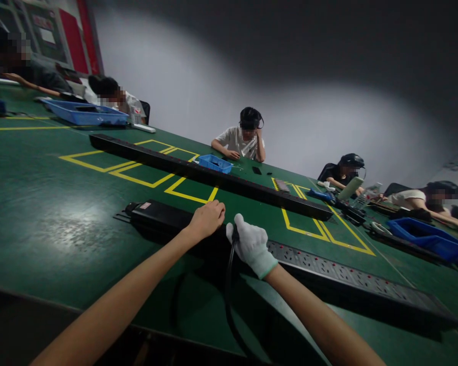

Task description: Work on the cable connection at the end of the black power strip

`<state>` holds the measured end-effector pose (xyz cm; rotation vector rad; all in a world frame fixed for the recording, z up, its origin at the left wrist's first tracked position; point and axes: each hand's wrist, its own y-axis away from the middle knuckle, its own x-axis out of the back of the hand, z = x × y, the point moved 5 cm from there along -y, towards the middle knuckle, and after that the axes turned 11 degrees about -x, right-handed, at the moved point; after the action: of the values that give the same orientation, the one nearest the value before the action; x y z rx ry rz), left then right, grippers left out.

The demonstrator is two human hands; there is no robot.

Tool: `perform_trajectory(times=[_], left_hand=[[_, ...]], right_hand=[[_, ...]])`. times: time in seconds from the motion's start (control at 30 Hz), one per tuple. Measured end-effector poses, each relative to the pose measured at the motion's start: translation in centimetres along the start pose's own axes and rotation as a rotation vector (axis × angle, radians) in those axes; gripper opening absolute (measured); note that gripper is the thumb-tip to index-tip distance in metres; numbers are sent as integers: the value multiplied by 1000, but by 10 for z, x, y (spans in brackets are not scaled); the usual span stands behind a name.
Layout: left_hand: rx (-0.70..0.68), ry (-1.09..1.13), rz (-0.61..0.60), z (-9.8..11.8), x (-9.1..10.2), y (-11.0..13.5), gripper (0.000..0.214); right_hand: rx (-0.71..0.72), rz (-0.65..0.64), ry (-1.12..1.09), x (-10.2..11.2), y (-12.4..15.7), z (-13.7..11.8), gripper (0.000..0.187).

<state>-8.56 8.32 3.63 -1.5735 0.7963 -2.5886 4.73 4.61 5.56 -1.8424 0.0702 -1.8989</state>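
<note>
A long black power strip (347, 277) with many sockets lies across the green table (41, 203) in front of me. My bare left hand (208, 217) rests on its top near the middle, fingers curled over the far edge. My right hand (251, 245), in a white glove, is closed around a thick black cable (229, 290) that drops from the strip toward the table's near edge.
A second long black strip (198, 175) lies farther back over yellow floor-tape rectangles (137, 178). Blue trays (86, 113) (215, 163) (429, 238) stand on the table. Several other people sit along the far side and left end.
</note>
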Motion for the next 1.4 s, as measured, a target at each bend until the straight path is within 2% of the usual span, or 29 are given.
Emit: perform_trajectory(times=[0.17,0.4,0.57,0.77,1.0,1.4], left_hand=[[-74,191,7,-2,-2,-8,17],[-230,414,-171,9,-5,-6,49],[-245,434,-237,14,-5,-3,53],[-260,404,-282,19,-9,-2,52],[-242,396,-309,17,-12,-2,54],[-197,426,-330,16,-6,-2,49]], right_hand=[[19,70,-37,-2,12,0,29],[73,163,-99,-9,24,6,30],[156,255,-117,-13,34,10,44],[185,219,-129,-13,33,11,51],[177,207,-157,-12,33,12,48],[188,187,-174,-12,33,13,48]])
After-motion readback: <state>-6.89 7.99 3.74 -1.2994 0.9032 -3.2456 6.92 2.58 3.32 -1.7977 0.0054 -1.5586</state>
